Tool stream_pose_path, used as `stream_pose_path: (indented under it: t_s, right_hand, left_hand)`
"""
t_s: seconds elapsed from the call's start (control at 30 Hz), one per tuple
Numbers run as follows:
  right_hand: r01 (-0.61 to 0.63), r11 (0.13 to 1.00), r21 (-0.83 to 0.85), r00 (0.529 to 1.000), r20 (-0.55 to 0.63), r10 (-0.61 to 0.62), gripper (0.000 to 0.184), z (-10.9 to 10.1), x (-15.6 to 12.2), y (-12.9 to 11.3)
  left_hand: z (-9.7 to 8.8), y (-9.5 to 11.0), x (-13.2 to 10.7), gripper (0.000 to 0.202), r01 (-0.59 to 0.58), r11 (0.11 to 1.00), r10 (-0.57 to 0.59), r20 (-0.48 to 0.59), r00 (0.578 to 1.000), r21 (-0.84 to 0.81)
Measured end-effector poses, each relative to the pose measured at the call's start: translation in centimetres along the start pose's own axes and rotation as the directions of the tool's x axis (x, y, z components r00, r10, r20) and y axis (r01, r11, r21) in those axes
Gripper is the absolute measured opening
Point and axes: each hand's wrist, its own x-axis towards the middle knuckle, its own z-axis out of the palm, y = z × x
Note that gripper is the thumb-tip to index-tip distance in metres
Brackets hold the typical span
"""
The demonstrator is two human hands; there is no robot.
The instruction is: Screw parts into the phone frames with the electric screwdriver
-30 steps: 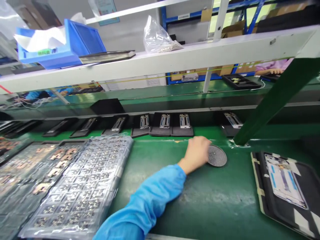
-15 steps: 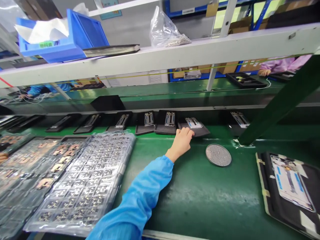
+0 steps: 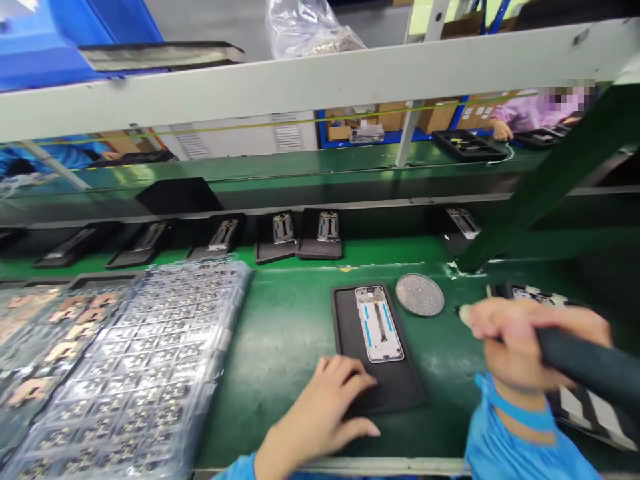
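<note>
A black tray (image 3: 353,333) lies in front of me on the green bench. It carries a silver phone frame (image 3: 381,333) with blue strips and a dark ribbon cable. My left hand (image 3: 325,407) rests on the tray's near left part, fingers over it and thumb spread away. On the right, my right hand (image 3: 525,340), blurred by motion, is wrapped round a thick dark screwdriver (image 3: 590,363), which points left. Beyond the tray and to its right sits a round perforated metal plate (image 3: 420,295) holding tiny pieces too small to name.
Clear plastic trays of small metal parts (image 3: 150,360) cover the left. Several black trays with phone frames (image 3: 320,233) line the back. A green post (image 3: 540,180) and a white shelf beam (image 3: 300,87) stand ahead. Another tray (image 3: 590,407) sits behind my right arm. A co-worker's hand (image 3: 501,130) shows beyond.
The black tray with the phone frame has come from the back row to the bench in front of me, under my left hand. My right hand has entered view with the screwdriver.
</note>
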Motion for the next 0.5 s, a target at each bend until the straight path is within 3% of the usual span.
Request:
stream_pose_path:
  t_s: [0.03,0.1,0.2,0.27,0.37,0.5]
  right_hand:
    - [-0.005,0.999,-0.034,0.998,0.06,0.007,0.045,1.2,0.7,1.3]
    - [-0.068,0.994,-0.081,0.991,0.112,0.076,0.046,3.2,1.9,3.8]
    - [-0.165,0.984,-0.063,0.977,0.124,0.172,0.052,4.1,2.3,6.8]
    - [-0.193,0.981,-0.036,0.975,0.103,0.196,0.051,3.7,2.1,8.1]
    - [-0.213,0.977,-0.025,0.974,0.076,0.215,0.052,2.7,1.6,9.3]
    - [-0.252,0.966,-0.061,0.963,0.085,0.257,0.053,2.1,1.3,10.0]
  left_hand:
    - [-1.2,-1.6,1.6,0.057,0.005,1.0,-0.005,-0.035,0.999,-0.024]
    - [-3.7,-5.4,6.1,0.046,0.113,0.992,-0.103,-0.175,0.979,0.048]
    - [-6.5,-11.2,12.9,0.047,0.445,0.883,-0.352,-0.415,0.839,0.151]
    - [-7.1,-14.0,16.0,0.05,0.503,0.849,-0.4,-0.426,0.812,0.162]
    - [-6.5,-16.2,18.1,0.054,0.443,0.882,-0.367,-0.357,0.859,0.161]
    - [-5.6,-16.1,18.6,0.049,0.339,0.931,-0.301,-0.239,0.923,0.137]
